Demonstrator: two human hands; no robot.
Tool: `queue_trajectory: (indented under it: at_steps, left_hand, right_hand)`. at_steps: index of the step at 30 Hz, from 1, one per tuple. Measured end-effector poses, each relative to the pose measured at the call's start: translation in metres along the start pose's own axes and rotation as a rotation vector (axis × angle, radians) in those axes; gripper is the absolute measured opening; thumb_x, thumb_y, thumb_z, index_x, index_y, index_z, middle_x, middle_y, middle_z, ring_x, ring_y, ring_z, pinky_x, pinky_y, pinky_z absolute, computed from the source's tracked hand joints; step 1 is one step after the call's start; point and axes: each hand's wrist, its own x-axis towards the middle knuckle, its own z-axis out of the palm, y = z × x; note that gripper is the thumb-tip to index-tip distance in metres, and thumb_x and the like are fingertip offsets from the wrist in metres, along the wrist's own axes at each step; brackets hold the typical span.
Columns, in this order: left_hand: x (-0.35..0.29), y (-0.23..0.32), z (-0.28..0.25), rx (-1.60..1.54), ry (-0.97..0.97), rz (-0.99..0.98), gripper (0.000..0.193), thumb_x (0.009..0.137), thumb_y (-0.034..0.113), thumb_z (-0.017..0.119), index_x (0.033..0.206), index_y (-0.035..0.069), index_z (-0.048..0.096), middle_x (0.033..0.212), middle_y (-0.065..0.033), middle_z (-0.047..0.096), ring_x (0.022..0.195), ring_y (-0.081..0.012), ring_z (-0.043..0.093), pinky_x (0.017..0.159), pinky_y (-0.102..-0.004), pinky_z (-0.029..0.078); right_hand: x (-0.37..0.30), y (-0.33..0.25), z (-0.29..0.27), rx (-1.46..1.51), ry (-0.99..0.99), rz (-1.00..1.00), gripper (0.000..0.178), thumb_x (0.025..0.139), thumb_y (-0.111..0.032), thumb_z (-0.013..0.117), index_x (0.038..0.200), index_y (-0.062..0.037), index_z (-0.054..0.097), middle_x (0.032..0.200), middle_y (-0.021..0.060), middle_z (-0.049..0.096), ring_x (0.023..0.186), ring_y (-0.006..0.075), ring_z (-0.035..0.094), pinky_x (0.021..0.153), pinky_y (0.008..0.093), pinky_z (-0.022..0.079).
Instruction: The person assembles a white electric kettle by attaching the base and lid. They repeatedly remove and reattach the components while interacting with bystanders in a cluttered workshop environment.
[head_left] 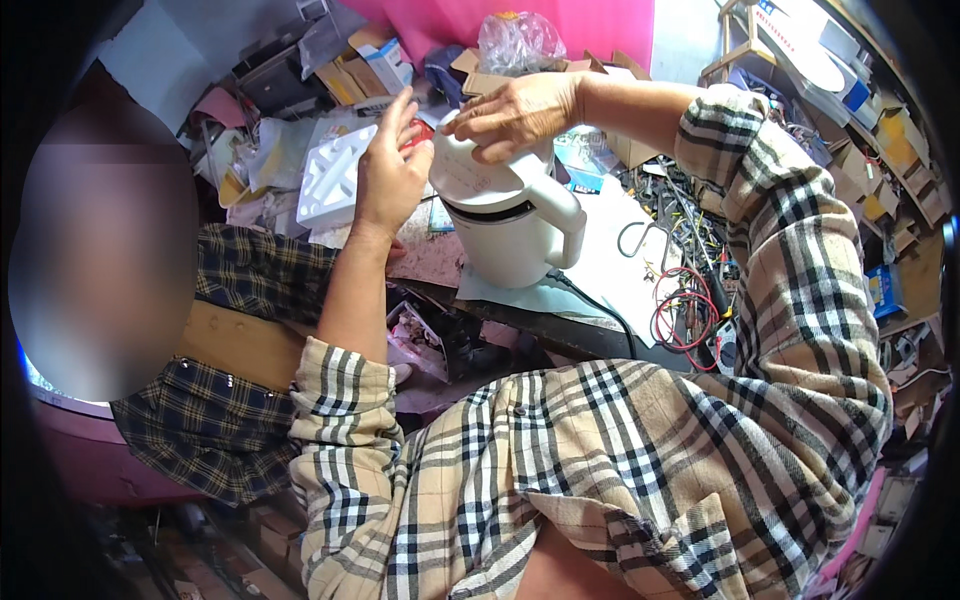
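Observation:
A white soymilk maker [510, 245] with a side handle [565, 215] stands upright at the table's front edge. Its domed white lid [475, 175] faces up, with a dark gap beneath the rim. Over the top of this lid my right hand [525, 112] is bent, fingers together and touching it; part of the fingertips' contact is hidden. My left hand [392, 170] is raised just left of the lid, fingers stretched and apart, holding nothing. A black power cord [600, 300] runs from the machine's base toward the front edge.
Right of the machine lie scissors [655, 235], coiled red test leads [685, 320] and many small tools. A white foam tray [335, 180] sits left. A plastic bag [520, 42] and cardboard boxes stand behind. Another person in a dark plaid sleeve [265, 265] is close on the left.

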Motion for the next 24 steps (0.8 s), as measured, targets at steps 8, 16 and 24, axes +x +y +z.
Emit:
queue_trajectory:
  at_steps: [8,16,24]
  left_hand:
    - [0.016,-0.003,0.008,0.255,-0.189,0.094,0.069,0.074,-0.010,0.041,0.140,0.007,0.045,0.137,-0.0184,0.051,0.127,-0.0271,0.050,0.105,-0.0350,0.038]
    - [0.029,-0.016,0.011,0.564,-0.299,0.310,0.049,0.073,-0.010,0.048,0.116,0.009,0.061,0.119,-0.0146,0.062,0.114,-0.0316,0.058,0.099,-0.0379,0.044]
    - [0.032,-0.004,0.025,0.837,-0.257,0.529,0.024,0.083,0.001,0.050,0.103,0.008,0.061,0.095,-0.0141,0.062,0.094,-0.0343,0.062,0.079,-0.0465,0.050]
  right_hand:
    - [-0.001,-0.014,0.002,-0.032,0.017,0.139,0.041,0.072,-0.014,0.065,0.111,-0.0111,0.055,0.113,0.0090,0.050,0.094,0.0267,0.063,0.076,0.0322,0.058]
    - [-0.017,-0.072,-0.025,-0.126,0.297,1.015,0.027,0.086,-0.012,0.062,0.112,-0.0089,0.058,0.102,0.0092,0.059,0.079,0.0268,0.066,0.065,0.0349,0.056]
    - [0.032,-0.219,-0.009,0.052,0.448,1.569,0.037,0.089,-0.027,0.065,0.120,-0.0078,0.056,0.101,0.0141,0.057,0.077,0.0305,0.065,0.065,0.0386,0.055]
